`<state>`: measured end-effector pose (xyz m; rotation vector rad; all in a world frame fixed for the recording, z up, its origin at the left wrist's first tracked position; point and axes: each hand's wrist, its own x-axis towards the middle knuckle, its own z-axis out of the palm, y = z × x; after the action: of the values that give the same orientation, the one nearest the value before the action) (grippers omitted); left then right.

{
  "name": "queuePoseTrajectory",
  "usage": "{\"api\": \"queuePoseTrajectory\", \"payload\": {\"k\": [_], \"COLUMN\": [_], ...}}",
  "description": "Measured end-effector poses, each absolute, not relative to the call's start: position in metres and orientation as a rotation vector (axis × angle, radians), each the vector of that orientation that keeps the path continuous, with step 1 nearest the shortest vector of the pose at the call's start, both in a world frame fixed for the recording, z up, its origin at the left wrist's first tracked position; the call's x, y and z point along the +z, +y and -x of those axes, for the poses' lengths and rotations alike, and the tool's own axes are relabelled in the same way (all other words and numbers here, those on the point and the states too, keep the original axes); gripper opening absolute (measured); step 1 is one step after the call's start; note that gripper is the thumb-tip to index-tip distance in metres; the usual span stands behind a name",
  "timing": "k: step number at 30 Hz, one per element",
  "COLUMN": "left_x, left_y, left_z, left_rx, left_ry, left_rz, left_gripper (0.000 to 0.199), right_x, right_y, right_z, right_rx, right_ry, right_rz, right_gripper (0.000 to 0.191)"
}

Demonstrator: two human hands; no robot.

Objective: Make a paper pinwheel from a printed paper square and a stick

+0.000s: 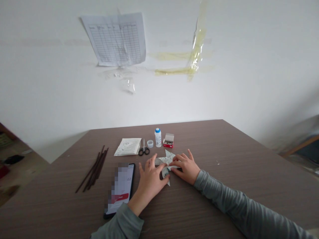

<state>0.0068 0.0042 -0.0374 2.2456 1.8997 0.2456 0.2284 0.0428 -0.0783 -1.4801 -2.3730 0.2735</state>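
Note:
A paper pinwheel, folded from pale printed sheet, lies on the brown table between my hands, its pointed blades sticking out. My left hand grips its near left side, thumb and forefinger around a curled blade. From the right, my right hand holds the pinwheel near its middle with fingertips together, the little finger raised. My fingers cover part of the centre. Just beyond stand a small red box with its lid up and small metal pieces inside, and a white bottle with a blue cap.
Left of the bottle are a small clear cup, black-handled scissors and a stack of printed paper. A phone lies beside my left forearm. Several thin dark sticks rest farther left. A white wall rises behind the table.

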Motion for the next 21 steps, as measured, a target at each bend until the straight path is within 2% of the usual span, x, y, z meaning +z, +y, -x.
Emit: {"api": "queuePoseTrajectory", "payload": {"k": [12, 21], "left_x": [-0.0341, -0.0336], "left_y": [0.0011, 0.0032], "left_z": [-0.0073, -0.01], "left_rx": [0.24, 0.202], "left_ry": [1.906, 1.887], "left_rz": [-2.313, -2.308], "left_gripper": [0.047, 0.054], "right_x": [-0.0782, -0.0772], "right_y": [0.0425, 0.0424], "right_z": [-0.2287, -0.2308], "right_rx": [0.252, 0.273], "right_ry": [-2.362, -2.356], "right_rz": [1.453, 1.449], "right_gripper": [0.031, 0.032]}}
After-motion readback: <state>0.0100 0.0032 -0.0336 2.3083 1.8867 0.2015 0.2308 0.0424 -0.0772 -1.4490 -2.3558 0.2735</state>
